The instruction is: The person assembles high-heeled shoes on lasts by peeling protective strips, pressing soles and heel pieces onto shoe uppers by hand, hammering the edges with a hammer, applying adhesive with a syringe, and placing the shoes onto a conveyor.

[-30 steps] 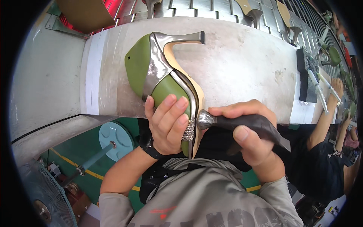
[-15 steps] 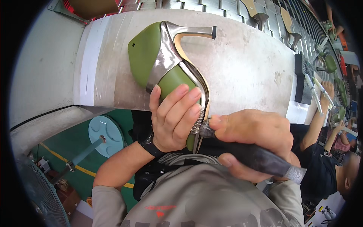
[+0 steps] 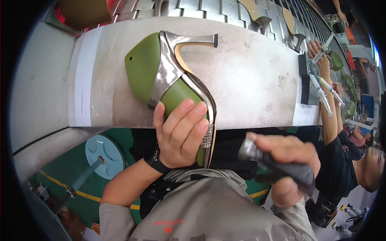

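Note:
A high-heeled shoe with shiny pewter straps (image 3: 169, 76) and a matching slim heel (image 3: 197, 39) is on a green shoe last (image 3: 140, 64). It lies on its side over the pale bench, toe toward me. My left hand (image 3: 181, 136) wraps round the forepart, fingers over the green last. A sparkling stone-studded band (image 3: 206, 138) shows beside its fingertips, above the tan sole edge. Off to the right, apart from the shoe, my right hand (image 3: 291, 160) grips a dark-handled tool (image 3: 289, 166) with a silvery end. Motion blur hides the tool's exact kind.
Beyond the pale bench top (image 3: 249, 80) runs a slatted metal conveyor (image 3: 197, 9) carrying shoe soles with heels (image 3: 255, 16). Several syringes (image 3: 321, 94) rest by a dark block (image 3: 309, 80) at right. A co-worker's arm (image 3: 329, 120) reaches in there. A fan (image 3: 44, 217) stands lower left.
My right hand has drawn the tool away from the stone-studded band, toward the right. My left hand keeps its hold on the shoe. The co-worker's hand has moved farther toward the conveyor.

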Motion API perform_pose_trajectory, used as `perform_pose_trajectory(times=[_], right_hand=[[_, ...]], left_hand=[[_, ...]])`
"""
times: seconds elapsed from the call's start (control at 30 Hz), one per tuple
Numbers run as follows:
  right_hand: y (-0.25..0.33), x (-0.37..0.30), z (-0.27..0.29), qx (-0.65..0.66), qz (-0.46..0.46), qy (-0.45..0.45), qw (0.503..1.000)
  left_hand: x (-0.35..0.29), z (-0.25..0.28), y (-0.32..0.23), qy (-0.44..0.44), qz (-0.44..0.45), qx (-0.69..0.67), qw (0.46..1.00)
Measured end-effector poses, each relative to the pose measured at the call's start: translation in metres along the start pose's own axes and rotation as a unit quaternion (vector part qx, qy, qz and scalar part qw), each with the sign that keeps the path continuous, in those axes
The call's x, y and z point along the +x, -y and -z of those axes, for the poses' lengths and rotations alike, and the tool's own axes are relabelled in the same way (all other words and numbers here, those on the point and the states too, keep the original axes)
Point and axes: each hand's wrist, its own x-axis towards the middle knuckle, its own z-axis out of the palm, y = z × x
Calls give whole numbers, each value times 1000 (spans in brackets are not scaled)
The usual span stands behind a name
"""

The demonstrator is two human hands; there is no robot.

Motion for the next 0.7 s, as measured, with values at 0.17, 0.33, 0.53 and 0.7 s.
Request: perform_pose_trajectory(times=[0.17, 0.33, 0.53, 0.7], right_hand=[[-11, 29, -4, -172, -33, 124, 977], [-12, 47, -3, -172, -59, 99, 978], [10, 96, 4, -236, -143, 215, 937], [2, 121, 7, -145, -361, 165, 907]], left_hand=[[-4, 1, -6, 19, 13, 0, 1000], [-15, -12, 1, -11, -8, 13, 1000], [-18, -12, 2, -9, -20, 9, 1000], [-17, -10, 7, -9, -26, 11, 1000]])
